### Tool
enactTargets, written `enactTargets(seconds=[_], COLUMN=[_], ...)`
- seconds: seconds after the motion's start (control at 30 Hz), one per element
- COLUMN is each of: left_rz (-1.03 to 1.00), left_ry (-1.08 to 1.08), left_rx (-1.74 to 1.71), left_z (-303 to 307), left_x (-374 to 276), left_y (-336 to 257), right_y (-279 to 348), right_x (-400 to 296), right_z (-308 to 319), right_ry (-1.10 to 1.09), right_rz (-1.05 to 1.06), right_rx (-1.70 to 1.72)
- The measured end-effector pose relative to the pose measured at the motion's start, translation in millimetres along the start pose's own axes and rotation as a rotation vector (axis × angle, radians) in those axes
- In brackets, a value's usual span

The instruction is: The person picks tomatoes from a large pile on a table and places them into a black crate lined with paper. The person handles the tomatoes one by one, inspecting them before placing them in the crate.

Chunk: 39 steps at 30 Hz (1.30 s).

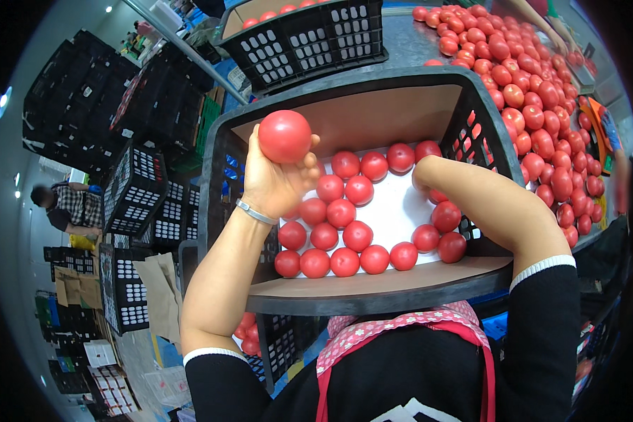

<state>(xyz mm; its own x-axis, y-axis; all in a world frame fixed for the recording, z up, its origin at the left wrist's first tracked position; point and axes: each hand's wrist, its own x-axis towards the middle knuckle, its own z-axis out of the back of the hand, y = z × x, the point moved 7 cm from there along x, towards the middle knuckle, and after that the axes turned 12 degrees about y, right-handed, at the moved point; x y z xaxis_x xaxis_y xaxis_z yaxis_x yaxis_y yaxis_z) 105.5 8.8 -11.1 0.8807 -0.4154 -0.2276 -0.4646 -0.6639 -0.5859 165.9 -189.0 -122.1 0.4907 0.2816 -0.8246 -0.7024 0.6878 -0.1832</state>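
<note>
My left hand (282,171), with a metal bracelet at the wrist, holds a large red tomato (285,136) in its upturned palm and fingers, over the left side of a black plastic crate (380,305). My right hand (422,171) reaches down inside the crate at the right; the bent wrist and forearm hide its fingers and anything in them. Brown paper (364,113) lines the crate's long walls and a white sheet (387,211) covers its floor. Tomatoes (344,262) lie on the sheet in a single layer along the left, near, far and right sides, around a bare middle patch.
Loose tomatoes (533,116) are heaped on a metal table (406,45) at the right, where another person's hands (562,45) reach in. Behind the crate stands another black crate (306,45) with tomatoes. Stacked crates (134,190) and a person (74,208) are at the left.
</note>
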Motion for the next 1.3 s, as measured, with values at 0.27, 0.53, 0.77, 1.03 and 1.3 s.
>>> enactTargets(seconds=[0.27, 0.53, 0.77, 1.03, 1.3], left_rz=[0.054, 0.038, 0.039, -0.007, -0.181], left_ry=[0.003, 0.023, 0.078, 0.038, -0.32], left_rx=[0.182, 0.208, 0.178, 0.192, 0.089], left_z=[-8, -11, -8, -5, 16], left_x=[3, 2, 2, 0, -5], left_y=[5, 8, 5, 0, -10], right_y=[-8, 16, 63, 76, 37], right_x=[19, 24, 23, -5, -101], right_z=[1, -30, -57, -1, 93], right_ry=[0.206, 0.389, 0.551, 0.231, -0.323], right_rz=[0.106, 0.222, 0.302, 0.513, 0.962], right_rx=[0.416, 0.609, 0.633, 0.621, 1.113])
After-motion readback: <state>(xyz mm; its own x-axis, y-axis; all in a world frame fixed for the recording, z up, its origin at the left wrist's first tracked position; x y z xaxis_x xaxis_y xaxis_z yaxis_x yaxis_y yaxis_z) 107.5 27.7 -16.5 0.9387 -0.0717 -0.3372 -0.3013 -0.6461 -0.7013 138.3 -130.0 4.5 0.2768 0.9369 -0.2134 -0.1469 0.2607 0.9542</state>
